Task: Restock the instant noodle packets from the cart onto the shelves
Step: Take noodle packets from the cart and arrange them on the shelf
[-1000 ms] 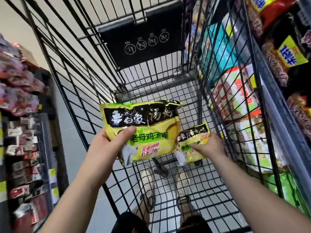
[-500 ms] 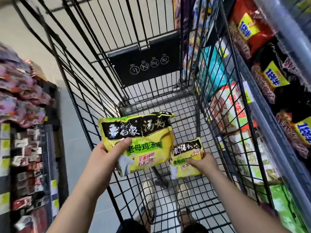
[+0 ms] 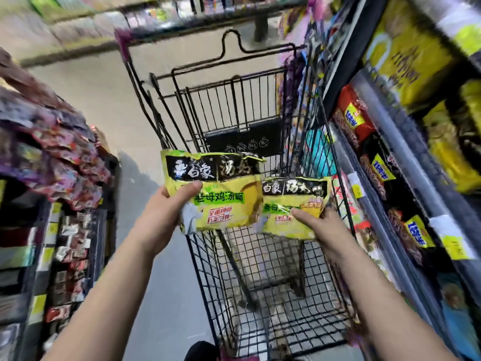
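Store aisle. Floor (image 3: 166,295) grey and smooth near the viewer, paler beige farther off. Left of the floor: dark rack (image 3: 45,220), small red and purple packets (image 3: 59,157), yellow edge tags (image 3: 37,307). Right of the floor: grey-railed shelving (image 3: 411,157), fully stocked. Beyond the floor: far shelf (image 3: 161,35), blurred.

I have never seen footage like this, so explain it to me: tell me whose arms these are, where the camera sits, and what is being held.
No machine here: a person wears one wide-angle camera on the head, looking forward and down, so both arms are theirs. The left hand grips a yellow-green noodle packet, thumb on its front; the right hand grips a second packet of the same look beside it. Both are held over a black wire cart. Stocked shelves stand on the right.
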`<state>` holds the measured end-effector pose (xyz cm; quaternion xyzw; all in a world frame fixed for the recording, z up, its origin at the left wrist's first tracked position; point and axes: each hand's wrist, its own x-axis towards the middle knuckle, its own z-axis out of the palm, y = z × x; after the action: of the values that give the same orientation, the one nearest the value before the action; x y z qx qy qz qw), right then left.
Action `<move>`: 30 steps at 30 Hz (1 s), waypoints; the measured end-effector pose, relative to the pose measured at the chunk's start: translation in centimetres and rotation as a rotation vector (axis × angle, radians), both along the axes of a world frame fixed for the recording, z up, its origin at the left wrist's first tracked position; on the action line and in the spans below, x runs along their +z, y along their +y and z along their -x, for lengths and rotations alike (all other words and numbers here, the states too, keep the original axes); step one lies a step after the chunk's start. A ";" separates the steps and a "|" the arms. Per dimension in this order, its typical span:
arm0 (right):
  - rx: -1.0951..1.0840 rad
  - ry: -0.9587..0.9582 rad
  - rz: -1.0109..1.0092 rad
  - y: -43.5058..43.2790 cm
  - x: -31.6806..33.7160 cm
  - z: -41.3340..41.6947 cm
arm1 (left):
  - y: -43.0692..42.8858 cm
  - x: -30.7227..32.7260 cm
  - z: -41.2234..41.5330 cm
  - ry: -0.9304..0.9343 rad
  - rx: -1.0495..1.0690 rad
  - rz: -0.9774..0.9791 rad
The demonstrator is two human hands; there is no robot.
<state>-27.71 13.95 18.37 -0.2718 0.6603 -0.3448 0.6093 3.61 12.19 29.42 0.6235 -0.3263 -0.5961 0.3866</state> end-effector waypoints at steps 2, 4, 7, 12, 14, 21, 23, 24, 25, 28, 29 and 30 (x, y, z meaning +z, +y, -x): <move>-0.010 -0.050 0.070 -1.2 4.4 0.2 | -0.5 2.6 -0.1 0.013 -0.030 0.063; -0.006 -0.087 0.152 -2.1 8.7 0.3 | -0.8 5.3 -0.2 0.010 -0.063 0.136; -0.026 -0.096 0.257 -2.1 15.1 0.8 | -1.5 8.9 -0.7 0.058 -0.079 0.218; -0.078 -0.116 0.445 0.1 24.0 1.7 | -1.3 14.1 -1.0 0.057 -0.060 0.328; -0.087 -0.115 0.500 1.5 26.7 1.9 | -1.0 15.8 -0.8 0.054 -0.121 0.392; -0.070 -0.129 0.623 4.9 31.3 2.4 | 0.6 19.2 0.3 0.154 -0.205 0.500; -0.079 -0.134 0.646 5.4 31.7 2.8 | 0.9 19.7 0.8 0.150 -0.201 0.505; -0.085 -0.134 0.654 5.6 31.8 3.0 | 1.1 19.9 1.1 0.138 -0.201 0.502; -0.093 -0.134 0.658 5.8 31.9 3.2 | 1.2 20.1 1.4 0.127 -0.202 0.502; -0.103 -0.155 0.667 6.3 31.8 4.3 | 1.3 20.5 2.0 0.108 -0.205 0.502; -0.110 -0.164 0.669 6.5 31.8 4.7 | 1.3 20.6 2.3 0.104 -0.208 0.504; -0.121 -0.167 0.668 6.9 31.6 5.0 | 1.3 20.6 2.6 0.101 -0.219 0.506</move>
<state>-32.70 20.82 50.01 -0.3875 0.4740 -0.5981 0.5172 1.02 13.48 50.05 0.4379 -0.5105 -0.5641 0.4790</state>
